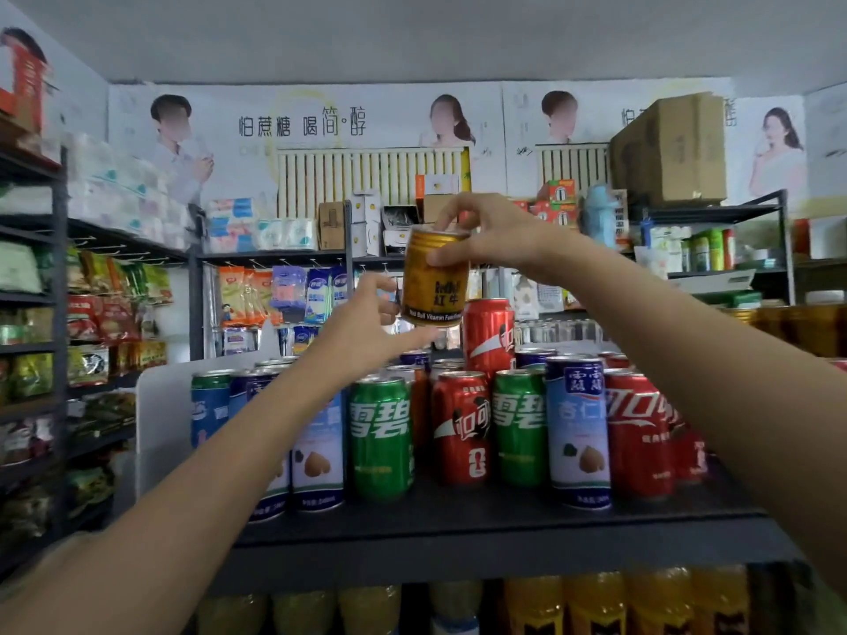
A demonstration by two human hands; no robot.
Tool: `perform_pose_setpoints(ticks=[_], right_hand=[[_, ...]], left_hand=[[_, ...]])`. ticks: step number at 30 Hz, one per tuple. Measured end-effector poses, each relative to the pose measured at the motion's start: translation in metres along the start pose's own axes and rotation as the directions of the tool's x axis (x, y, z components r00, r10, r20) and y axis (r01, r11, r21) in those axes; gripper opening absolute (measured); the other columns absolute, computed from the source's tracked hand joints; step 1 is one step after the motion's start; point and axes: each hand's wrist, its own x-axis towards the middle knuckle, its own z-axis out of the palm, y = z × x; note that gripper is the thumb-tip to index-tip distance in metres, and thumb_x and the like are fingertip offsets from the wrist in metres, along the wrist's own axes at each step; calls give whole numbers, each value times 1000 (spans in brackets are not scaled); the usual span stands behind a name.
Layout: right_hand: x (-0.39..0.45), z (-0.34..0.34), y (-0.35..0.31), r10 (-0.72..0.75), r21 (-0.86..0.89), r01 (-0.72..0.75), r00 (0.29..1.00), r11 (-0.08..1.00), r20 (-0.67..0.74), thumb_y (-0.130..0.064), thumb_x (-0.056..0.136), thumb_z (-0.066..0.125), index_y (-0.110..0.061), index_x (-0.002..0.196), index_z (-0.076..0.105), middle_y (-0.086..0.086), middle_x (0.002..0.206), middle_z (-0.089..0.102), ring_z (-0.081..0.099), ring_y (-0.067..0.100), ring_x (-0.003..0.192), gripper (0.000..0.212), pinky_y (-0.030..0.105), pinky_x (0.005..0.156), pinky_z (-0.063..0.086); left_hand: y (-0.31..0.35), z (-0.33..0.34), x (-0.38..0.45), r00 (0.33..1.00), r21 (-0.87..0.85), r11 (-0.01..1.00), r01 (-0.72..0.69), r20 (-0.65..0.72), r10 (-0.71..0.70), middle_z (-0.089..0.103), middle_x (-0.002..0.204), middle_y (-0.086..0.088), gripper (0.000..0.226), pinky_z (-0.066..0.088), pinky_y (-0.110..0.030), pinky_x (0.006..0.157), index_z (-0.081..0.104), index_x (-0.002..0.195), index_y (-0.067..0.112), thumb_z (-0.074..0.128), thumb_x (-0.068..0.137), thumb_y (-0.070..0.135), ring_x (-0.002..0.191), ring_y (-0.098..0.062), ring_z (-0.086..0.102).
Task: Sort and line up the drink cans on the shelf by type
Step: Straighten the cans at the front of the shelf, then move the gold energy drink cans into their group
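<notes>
Gold can [434,278] is held in the air above the mixed cans, over the far middle of the shelf [481,520]. Right hand [486,233] grips it from the top: fingers curled over the lid rim, thumb pressed on the near side of the can's shoulder. Left hand [366,325] sits just beside the can's lower left, fingers spread and loosely curved, thumb reaching under the base; cannot tell if it touches.

Below: front row unsorted. From left, blue-and-white almond cans [316,451], green Sprite can [382,440], red Coke can [460,428], second green can [520,426], another blue-and-white can [578,433], larger red Coke can [639,435]. A tall red can [488,336] stands raised behind them, just right of the gold one.

Step in hand, by my reading: pulling the odd gold can out of the mix, perhaps passing it hand to hand.

Gold-topped cans [779,325] show at far right, blurred. Next move likely calls for carrying the can clear over the tall tops to that group and setting it upright, label forward.
</notes>
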Motion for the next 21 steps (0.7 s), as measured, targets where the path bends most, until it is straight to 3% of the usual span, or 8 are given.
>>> perform_pose_setpoints(ticks=[2,5,7,9,12,14,17,21], right_hand=[[-24,-23,-6,-27,106,26,1000,994,5,-13,80,69,-9,106,50,5,101,57,61,19,90,33,25,75,55],[-64,-57,3,-51,154,62,996,986,-74,-15,81,68,-9,107,50,7,100,62,64,18,89,32,25,77,56],[-90,-78,20,-71,97,88,984,991,-166,-21,81,69,-13,107,50,5,102,62,63,16,91,34,24,77,55],[-115,-101,44,-97,-35,92,974,995,-203,-27,76,74,-17,114,46,-2,101,60,62,13,92,49,24,77,55],[-154,-144,86,-96,-186,48,960,981,-262,-29,69,79,-20,121,43,-14,96,54,60,8,91,63,25,80,54],[-178,-183,115,-80,-208,18,952,978,-296,-31,66,80,-23,116,45,-15,95,54,58,4,88,62,18,75,51],[-212,-241,151,3,-155,-55,950,986,-313,-27,64,81,-26,109,46,-15,90,54,57,0,81,57,10,65,50],[-241,-288,198,60,-183,-119,953,976,-298,-26,61,83,-21,108,47,-7,88,58,61,11,84,59,29,71,53]], left_hand=[[27,8,2,999,-308,951,-23,-33,14,54,114,4,70,45,-26,84,34,126,22,74,71,36,101,-11,56],[68,35,-1,996,-437,895,-91,-55,74,60,113,4,73,49,-31,86,38,114,31,75,53,45,100,-12,61],[95,63,0,992,-462,878,-124,-90,93,62,107,6,69,50,-31,83,39,111,31,76,54,43,95,-10,62],[124,98,5,989,-444,884,-146,-101,113,62,101,7,64,51,-29,81,39,114,29,79,63,34,90,-7,62],[165,160,15,985,-413,894,-174,-73,158,64,104,3,65,51,-38,88,39,118,25,79,67,33,92,-12,64],[194,202,23,978,-395,897,-199,-29,205,63,107,2,71,51,-38,88,37,124,23,77,68,39,95,-13,63],[236,253,34,958,-367,908,-202,118,261,61,109,6,56,49,-27,86,39,123,26,70,77,37,99,-6,60],[249,303,44,945,27,957,-288,170,279,59,115,6,45,44,-33,97,48,122,21,63,83,37,108,-11,56]])
